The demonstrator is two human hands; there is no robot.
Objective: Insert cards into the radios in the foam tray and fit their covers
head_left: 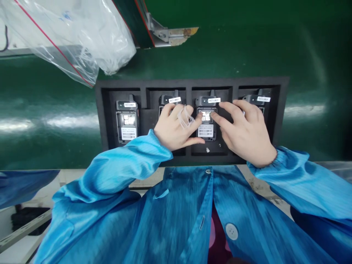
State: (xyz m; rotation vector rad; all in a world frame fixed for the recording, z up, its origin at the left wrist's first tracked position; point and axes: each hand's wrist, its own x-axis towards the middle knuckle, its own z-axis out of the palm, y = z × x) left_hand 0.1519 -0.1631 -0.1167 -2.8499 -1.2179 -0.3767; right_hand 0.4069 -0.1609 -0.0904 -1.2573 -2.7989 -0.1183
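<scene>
Third from the black tray's (170, 83) left edge, a handheld radio (206, 127) lies open. Your left hand (176, 125) and right hand (244, 128) look loose, both touching it. The left-edge radio (128, 123) is open too, so neither looks done; the second radio (164, 99) and fourth radio (250, 98) are mostly hidden.

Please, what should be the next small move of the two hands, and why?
Perhaps the right hand should press lightly on the edge of the silvery area, since its index finger points there, while the left hand reaches the opposite edge and could steady the device.
</scene>
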